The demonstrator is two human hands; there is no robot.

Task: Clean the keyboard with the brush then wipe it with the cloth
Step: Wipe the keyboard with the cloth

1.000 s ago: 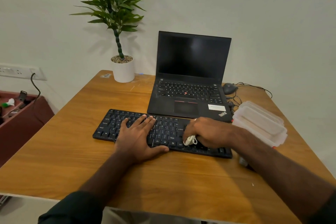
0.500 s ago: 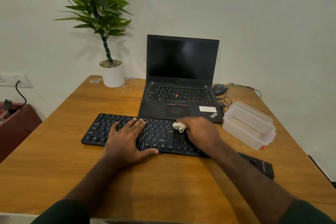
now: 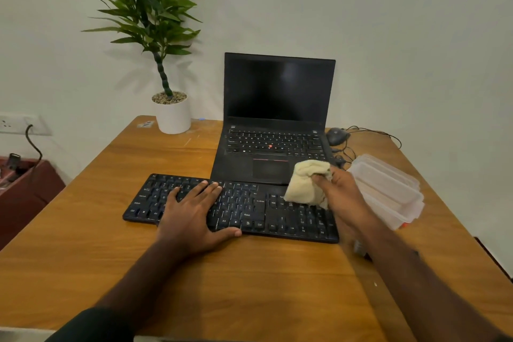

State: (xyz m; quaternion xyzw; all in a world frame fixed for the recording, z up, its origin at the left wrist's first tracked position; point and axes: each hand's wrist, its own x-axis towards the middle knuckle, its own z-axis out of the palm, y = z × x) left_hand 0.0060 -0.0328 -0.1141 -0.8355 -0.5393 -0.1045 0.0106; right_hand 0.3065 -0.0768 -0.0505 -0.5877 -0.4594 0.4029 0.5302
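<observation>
A black keyboard (image 3: pixel 249 209) lies across the middle of the wooden table (image 3: pixel 249 280). My left hand (image 3: pixel 194 214) rests flat on its left half, fingers spread. My right hand (image 3: pixel 340 197) is raised above the keyboard's right end and grips a bunched cream cloth (image 3: pixel 305 183), which hangs just over the keys near the laptop's front edge. No brush can be made out.
An open black laptop (image 3: pixel 274 125) stands behind the keyboard. A white potted plant (image 3: pixel 173 114) is at the back left. Clear plastic containers (image 3: pixel 388 189) sit at the right, a mouse (image 3: pixel 336 135) and cables behind them. A low red cabinet (image 3: pixel 25 186) is left of the table.
My right hand has lifted off the keys and moved right toward the keyboard's end, and the cloth now shows larger. My left hand has stayed flat on the keyboard.
</observation>
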